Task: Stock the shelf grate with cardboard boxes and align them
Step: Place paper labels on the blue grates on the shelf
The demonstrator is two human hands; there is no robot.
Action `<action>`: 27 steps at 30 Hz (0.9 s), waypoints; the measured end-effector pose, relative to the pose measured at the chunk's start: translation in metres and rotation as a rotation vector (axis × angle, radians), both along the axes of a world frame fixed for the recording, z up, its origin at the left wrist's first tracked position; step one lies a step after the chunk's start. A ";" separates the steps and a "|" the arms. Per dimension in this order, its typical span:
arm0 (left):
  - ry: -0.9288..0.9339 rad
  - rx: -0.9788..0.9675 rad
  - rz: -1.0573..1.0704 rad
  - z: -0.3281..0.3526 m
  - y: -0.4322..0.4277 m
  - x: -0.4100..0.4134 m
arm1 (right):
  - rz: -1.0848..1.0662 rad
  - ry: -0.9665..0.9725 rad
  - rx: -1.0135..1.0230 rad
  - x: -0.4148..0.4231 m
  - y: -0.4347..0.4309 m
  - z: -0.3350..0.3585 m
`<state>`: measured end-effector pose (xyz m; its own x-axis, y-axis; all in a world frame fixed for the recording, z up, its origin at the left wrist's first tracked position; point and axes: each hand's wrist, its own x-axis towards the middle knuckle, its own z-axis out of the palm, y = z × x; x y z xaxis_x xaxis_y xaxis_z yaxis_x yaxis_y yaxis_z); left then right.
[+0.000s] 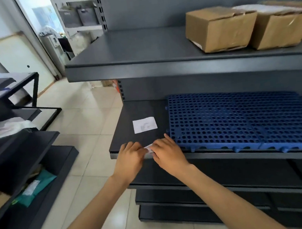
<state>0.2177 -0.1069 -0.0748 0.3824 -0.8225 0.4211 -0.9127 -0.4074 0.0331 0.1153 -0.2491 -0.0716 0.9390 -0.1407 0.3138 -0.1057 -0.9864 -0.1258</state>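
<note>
A blue perforated plastic grate (236,121) lies on the dark middle shelf (139,115), with nothing on it. Two brown cardboard boxes stand on the upper shelf (142,50): one (219,29) to the left, another (281,28) touching it on the right. My left hand (130,158) and my right hand (167,152) meet at the middle shelf's front edge, just left of the grate. Both pinch a small white paper slip (149,148) between them. A white label sheet (144,124) lies flat on the shelf behind the hands.
A dark rack (23,141) at the left holds bags and a green packet (35,186). Pale floor tiles (86,119) run between the two shelf units. Lower dark shelves (205,191) jut out below the hands. A doorway with more shelving opens at the back left.
</note>
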 end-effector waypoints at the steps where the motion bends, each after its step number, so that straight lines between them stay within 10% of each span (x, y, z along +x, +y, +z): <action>1: -0.012 -0.064 -0.035 0.008 -0.005 0.002 | -0.016 -0.092 -0.015 -0.003 -0.004 0.004; 9: -0.006 -0.237 -0.277 0.054 -0.124 -0.045 | -0.229 -0.359 0.043 -0.071 -0.087 0.045; 27: 0.096 0.216 -0.347 0.043 -0.157 -0.081 | -0.358 0.204 0.005 -0.121 -0.120 0.055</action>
<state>0.1366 -0.2638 -0.0314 0.0959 -0.9750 0.2004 -0.9940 -0.0830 0.0719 -0.0053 -0.3689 -0.0166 0.8731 -0.4712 0.1252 -0.4658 -0.8820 -0.0715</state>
